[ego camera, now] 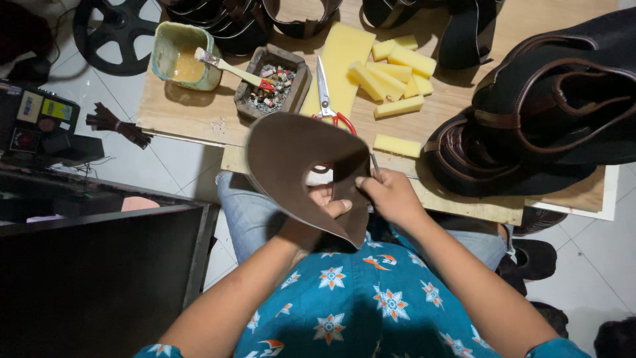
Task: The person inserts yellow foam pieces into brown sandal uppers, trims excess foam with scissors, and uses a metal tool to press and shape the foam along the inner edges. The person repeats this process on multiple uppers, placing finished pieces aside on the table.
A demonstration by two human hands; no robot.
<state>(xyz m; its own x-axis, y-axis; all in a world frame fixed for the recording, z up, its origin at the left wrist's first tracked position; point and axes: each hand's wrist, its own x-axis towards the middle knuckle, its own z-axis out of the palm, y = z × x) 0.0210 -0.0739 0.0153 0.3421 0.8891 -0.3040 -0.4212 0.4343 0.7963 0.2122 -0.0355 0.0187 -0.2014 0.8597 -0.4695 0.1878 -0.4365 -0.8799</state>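
Both hands meet over the person's lap, just below the near edge of the counter, and between them they hold a curved piece of dark brown leather. The left hand sits under the piece, mostly hidden by it; its fingers curl up through a cut-out opening, thumb lying across the lower edge, so it grips the leather from beneath. The right hand is closed, pinching the leather's right edge, and a thin metal tool sticks up from its grip; what kind of tool it is cannot be told. The leather's long axis runs from upper left, beyond the left hand, down to lower right, where a narrow tip points toward the person's body between the two wrists. Its broad rounded end points away, over the counter's edge.

Just beyond the hands lie red-handled scissors, blades pointing away, partly hidden by the leather. Beyond the right hand sit yellow foam blocks, with a flat yellow foam sheet beside the scissors. Beyond the left hand stands a small tray of ash and butts, and further left a pale green glue pot with a brush resting on its rim. Right of the right hand, dark leather footwear uppers are stacked.
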